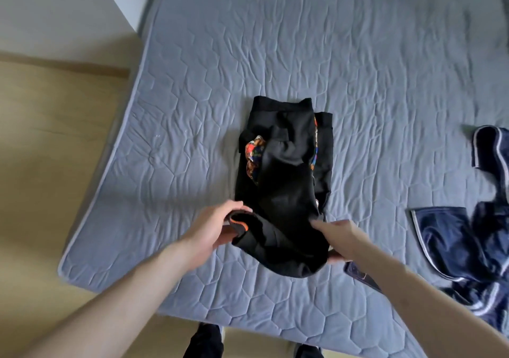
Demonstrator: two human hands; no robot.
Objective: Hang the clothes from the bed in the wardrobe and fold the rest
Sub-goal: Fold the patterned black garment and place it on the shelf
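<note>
- Head view is looking down on a bed [358, 68] covered by a grey quilted mattress pad, with wooden floor showing beyond its left edge and near edge.
- Black garment [286, 181] is lying roughly in the middle of the bed, partly folded, its long axis running from the near edge toward the far edge; the ribbed hem is pointing to the far side.
- Patches of bright multicoloured print are showing on the garment's left side and along its right side.
- Left hand [214, 229] is gripping the garment's near left end, thumb and fingers curled round a fold with an orange trim showing.
- Right hand [340, 237] is holding the near right part of the garment, fingers lying on top and the thumb tucked beneath the cloth.
- Navy garment [468, 236] with white stripes is lying crumpled by the bed's right edge, well apart from the black one.
- Dark flat object [358, 273], partly hidden under the right forearm, is resting on the bed; what it is cannot be told.
</note>
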